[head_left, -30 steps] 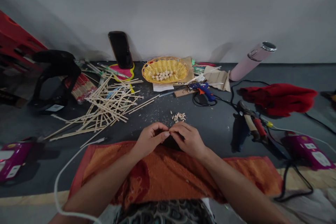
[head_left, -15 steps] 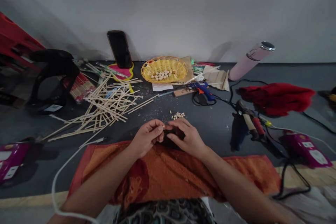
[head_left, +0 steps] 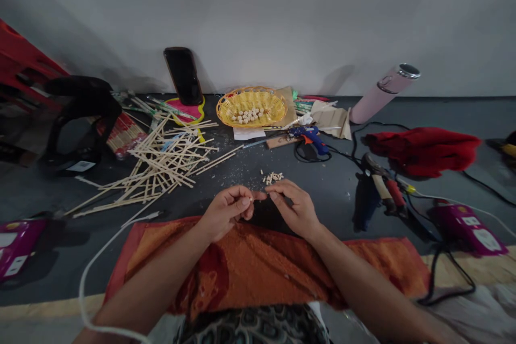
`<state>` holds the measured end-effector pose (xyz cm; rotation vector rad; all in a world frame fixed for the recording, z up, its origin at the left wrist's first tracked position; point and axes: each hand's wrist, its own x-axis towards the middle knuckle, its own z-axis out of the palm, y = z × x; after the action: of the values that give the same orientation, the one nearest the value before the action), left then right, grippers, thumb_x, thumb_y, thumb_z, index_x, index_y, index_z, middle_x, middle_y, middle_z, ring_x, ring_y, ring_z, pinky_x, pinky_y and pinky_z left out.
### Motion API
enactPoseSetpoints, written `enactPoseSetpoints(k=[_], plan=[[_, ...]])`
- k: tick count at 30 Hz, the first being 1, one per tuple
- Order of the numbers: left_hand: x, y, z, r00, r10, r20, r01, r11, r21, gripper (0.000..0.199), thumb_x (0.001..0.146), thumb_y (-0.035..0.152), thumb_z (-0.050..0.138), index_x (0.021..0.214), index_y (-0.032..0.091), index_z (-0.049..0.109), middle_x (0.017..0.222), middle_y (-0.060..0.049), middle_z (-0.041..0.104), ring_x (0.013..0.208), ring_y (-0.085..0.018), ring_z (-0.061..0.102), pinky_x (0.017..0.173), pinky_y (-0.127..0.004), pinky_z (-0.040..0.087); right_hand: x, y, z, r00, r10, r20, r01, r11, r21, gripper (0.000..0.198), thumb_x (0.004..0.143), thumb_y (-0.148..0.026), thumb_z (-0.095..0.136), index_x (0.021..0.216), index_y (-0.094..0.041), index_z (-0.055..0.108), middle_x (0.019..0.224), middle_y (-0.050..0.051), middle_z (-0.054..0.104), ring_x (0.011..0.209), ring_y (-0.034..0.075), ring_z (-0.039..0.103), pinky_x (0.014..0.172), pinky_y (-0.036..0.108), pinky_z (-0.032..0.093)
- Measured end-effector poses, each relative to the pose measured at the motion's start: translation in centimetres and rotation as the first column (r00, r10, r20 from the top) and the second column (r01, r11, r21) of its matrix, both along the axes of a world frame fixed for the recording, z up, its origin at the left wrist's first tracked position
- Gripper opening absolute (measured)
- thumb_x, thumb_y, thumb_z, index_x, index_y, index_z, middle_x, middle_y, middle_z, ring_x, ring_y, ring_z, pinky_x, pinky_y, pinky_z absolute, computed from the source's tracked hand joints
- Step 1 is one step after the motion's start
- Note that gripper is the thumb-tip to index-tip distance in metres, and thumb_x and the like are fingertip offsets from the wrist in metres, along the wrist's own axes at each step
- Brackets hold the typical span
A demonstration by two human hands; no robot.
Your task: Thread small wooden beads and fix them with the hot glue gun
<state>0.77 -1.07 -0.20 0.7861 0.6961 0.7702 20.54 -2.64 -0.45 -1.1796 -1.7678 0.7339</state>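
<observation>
My left hand [head_left: 229,209] is closed in a pinch, thumb against fingers, on a tiny pale wooden piece [head_left: 251,199]; its index finger points toward my right hand. My right hand [head_left: 293,207] has thumb and index tips drawn close together by that fingertip; whatever lies between them is too small to make out. Just beyond the right fingers lies a little pile of short cut stick pieces [head_left: 273,178] on the dark tabletop [head_left: 330,193]. Both forearms rest over an orange towel [head_left: 266,269].
Loose wooden sticks [head_left: 161,164] spread at the left. Behind stand a yellow basket [head_left: 278,110] with small pale pieces, a phone [head_left: 183,75] and a pink flask [head_left: 381,97]. A blue glue gun [head_left: 312,137], pliers [head_left: 385,185] and red cloth [head_left: 427,150] lie to the right.
My right hand has shifted slightly right, away from the left, and its thumb has moved up close to its index finger. The left index finger now stretches out farther.
</observation>
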Motion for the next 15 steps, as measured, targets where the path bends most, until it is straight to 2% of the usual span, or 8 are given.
enactPoseSetpoints(k=[3,6,9,12,15], plan=[[0.09,-0.18,-0.28,0.997,-0.039,-0.067,0.043,0.997,0.068,0.022,0.076,0.034,0.067,0.079,0.015,0.058,0.076,-0.004,0.064,0.058,-0.009,0.05,0.057,-0.023,0.035,-0.28,-0.08,-0.25,0.997,0.064,0.03,-0.064,0.998,-0.01,0.027,0.084,-0.022,0.058,0.111,-0.023,0.06,0.101,0.008,0.06,0.092,0.018,0.058,0.08,0.033,0.05],[0.05,-0.31,-0.46,0.989,-0.064,-0.136,0.083,0.987,0.137,0.022,0.076,0.035,0.067,0.079,0.014,0.059,0.064,-0.001,0.058,0.059,-0.01,0.049,0.06,-0.023,0.036,-0.6,-0.24,-0.35,0.998,0.065,0.005,-0.065,0.998,0.013,0.02,0.082,-0.02,0.059,0.102,-0.022,0.065,0.096,0.007,0.06,0.091,0.017,0.058,0.08,0.032,0.05],[-0.08,-0.32,-0.41,0.984,-0.092,-0.153,0.117,0.979,0.165,0.021,0.077,0.034,0.065,0.079,0.014,0.059,0.067,-0.001,0.058,0.062,-0.01,0.049,0.062,-0.023,0.037,-0.67,-0.26,-0.23,0.997,0.048,-0.064,-0.047,0.999,0.008,0.013,0.083,-0.019,0.059,0.093,-0.022,0.067,0.091,0.006,0.061,0.086,0.016,0.059,0.076,0.031,0.05],[-0.16,-0.24,-0.31,0.981,-0.094,-0.167,0.125,0.974,0.188,0.02,0.077,0.032,0.066,0.078,0.013,0.06,0.069,-0.003,0.059,0.065,-0.011,0.05,0.064,-0.024,0.037,-0.38,-0.03,-0.04,0.993,0.017,-0.115,-0.022,0.999,-0.049,0.008,0.084,-0.02,0.059,0.084,-0.021,0.066,0.086,0.004,0.062,0.084,0.015,0.06,0.077,0.031,0.049],[-0.15,-0.16,-0.21,0.995,-0.06,-0.083,0.072,0.986,0.149,0.02,0.076,0.032,0.066,0.076,0.014,0.059,0.082,-0.007,0.063,0.064,-0.011,0.05,0.062,-0.025,0.037,0.06,0.23,0.05,0.988,-0.081,-0.129,0.067,0.992,-0.107,0.007,0.084,-0.023,0.059,0.082,-0.021,0.065,0.085,0.003,0.063,0.082,0.015,0.06,0.077,0.03,0.048]])
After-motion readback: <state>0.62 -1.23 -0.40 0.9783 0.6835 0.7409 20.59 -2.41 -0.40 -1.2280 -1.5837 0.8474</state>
